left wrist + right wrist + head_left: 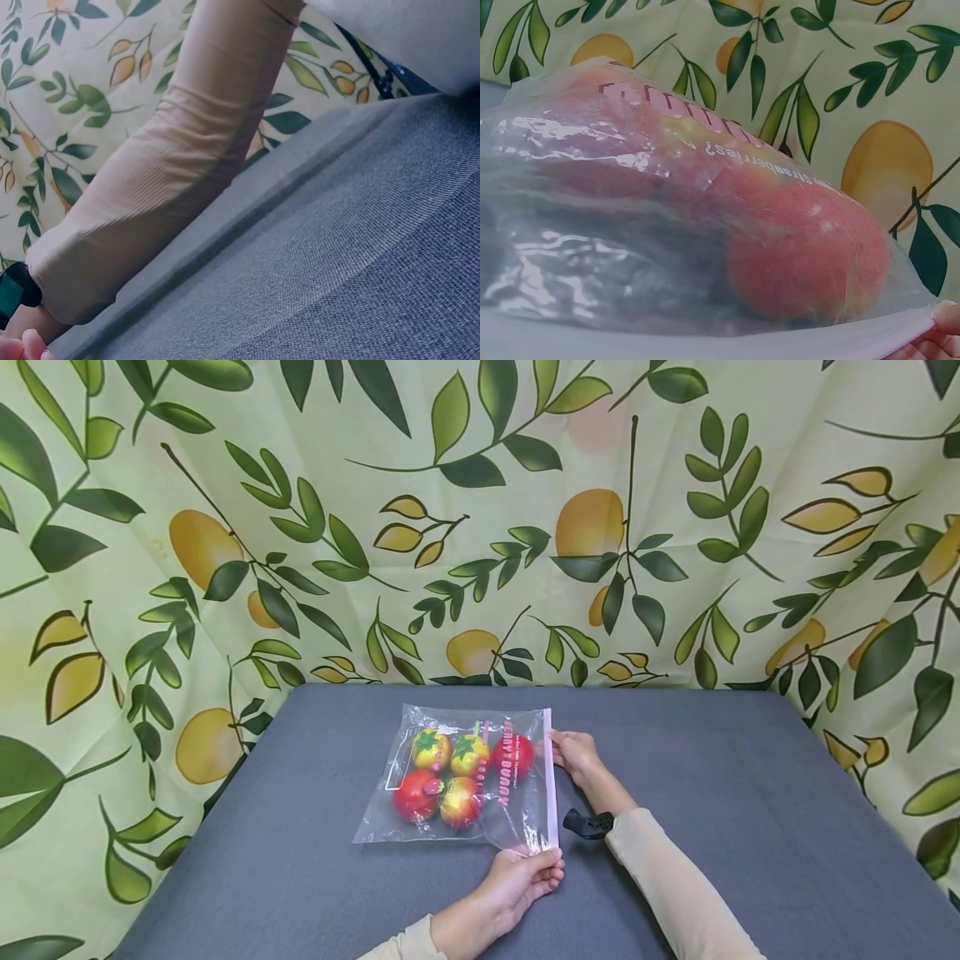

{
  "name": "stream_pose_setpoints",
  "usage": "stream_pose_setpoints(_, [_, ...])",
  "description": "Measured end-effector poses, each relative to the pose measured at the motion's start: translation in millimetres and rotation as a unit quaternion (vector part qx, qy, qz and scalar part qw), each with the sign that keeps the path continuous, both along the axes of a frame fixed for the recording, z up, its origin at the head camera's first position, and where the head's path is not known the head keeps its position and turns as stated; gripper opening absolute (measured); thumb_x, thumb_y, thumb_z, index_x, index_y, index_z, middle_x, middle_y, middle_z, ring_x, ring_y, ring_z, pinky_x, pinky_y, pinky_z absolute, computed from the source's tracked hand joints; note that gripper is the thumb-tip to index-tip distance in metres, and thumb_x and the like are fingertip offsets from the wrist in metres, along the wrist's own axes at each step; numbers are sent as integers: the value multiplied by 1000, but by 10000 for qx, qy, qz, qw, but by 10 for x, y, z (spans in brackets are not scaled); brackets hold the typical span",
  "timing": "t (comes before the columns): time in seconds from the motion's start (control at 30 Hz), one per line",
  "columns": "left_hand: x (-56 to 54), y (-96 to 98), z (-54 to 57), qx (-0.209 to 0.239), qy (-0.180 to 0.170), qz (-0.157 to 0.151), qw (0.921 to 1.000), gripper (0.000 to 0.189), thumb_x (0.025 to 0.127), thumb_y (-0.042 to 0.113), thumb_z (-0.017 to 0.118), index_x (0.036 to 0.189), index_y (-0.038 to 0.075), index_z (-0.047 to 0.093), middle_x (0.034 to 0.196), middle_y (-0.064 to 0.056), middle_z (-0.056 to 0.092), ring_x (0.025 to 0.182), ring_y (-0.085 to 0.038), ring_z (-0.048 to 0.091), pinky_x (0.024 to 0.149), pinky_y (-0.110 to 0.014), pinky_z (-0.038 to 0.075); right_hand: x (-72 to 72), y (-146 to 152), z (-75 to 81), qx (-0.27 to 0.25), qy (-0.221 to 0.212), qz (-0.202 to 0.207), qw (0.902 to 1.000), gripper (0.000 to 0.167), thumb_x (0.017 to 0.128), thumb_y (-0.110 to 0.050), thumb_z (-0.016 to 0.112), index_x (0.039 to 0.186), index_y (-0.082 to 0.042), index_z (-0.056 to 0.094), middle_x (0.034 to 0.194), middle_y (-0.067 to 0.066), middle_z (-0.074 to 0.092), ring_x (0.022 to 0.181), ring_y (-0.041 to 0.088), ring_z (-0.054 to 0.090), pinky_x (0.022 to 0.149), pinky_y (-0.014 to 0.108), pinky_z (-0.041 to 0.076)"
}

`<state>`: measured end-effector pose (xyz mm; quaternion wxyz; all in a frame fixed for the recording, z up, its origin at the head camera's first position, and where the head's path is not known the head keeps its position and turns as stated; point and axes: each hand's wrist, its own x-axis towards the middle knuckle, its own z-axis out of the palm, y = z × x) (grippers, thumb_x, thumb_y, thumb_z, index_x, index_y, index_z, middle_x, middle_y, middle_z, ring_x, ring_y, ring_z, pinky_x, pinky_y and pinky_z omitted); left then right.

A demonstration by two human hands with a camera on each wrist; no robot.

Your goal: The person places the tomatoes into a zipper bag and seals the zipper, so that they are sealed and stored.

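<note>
A clear zip bag (495,822) with pink print and a pale pink zip strip (552,793) along its right edge lies on the table. Inside it are several round fruits, red (415,795) and yellow-red, two showing green leafy patterns. My left hand (517,889) pinches the strip's near end between thumb and fingers. Toward the far end, my right hand (576,753) grips the same strip; in the right wrist view its fingers (946,319) hold the strip's corner beside a red fruit (810,255). A few fingertips (30,346) show at the corner of the left wrist view.
The dark grey cloth-covered table (300,893) ends at the back against a hanging leaf-and-fruit-print cloth (480,527). A black band (588,824) is on the right wrist. The right sleeve (172,165) crosses the left wrist view.
</note>
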<state>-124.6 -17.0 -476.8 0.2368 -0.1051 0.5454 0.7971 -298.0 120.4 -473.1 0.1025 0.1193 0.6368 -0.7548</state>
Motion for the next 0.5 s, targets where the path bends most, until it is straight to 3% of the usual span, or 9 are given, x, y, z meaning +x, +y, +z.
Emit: stream_pose_setpoints(0.5, [56,3,32,-30,-68,-33,10000,8,88,8,63,92,1,63,70,3,64,63,-3,59,64,-16,51,-15,36,22,-107,-69,11,9999,42,99,-8,46,129,22,41,62,-3,66,56,5,67,59,17,56])
